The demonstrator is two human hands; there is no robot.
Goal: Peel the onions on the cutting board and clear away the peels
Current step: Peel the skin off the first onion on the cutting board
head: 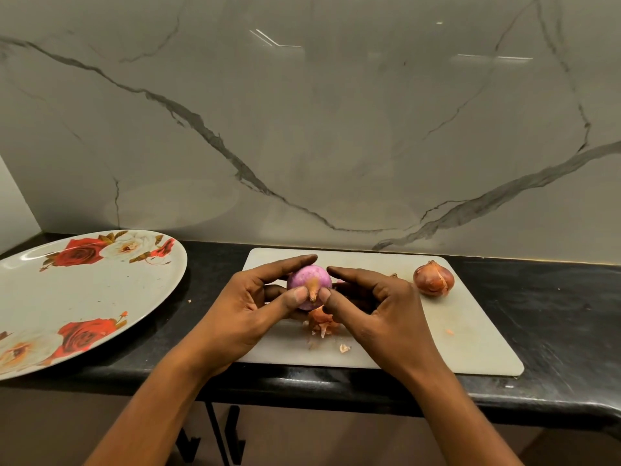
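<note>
Black counter under marble wall | cutting board (470,331) centre-right | left hand (245,307) and right hand (379,307) pinch peeled onion (309,280) above board, stem tip pointing near | unpeeled onion (433,280) far right | peels (321,322) beneath | floral plate (67,297) left

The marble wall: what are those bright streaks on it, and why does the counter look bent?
Head view: the streaks are likely lamps mirrored in the glossy wall; the counter edge bows from wide-angle distortion; the peeled onion looks sharp.
</note>
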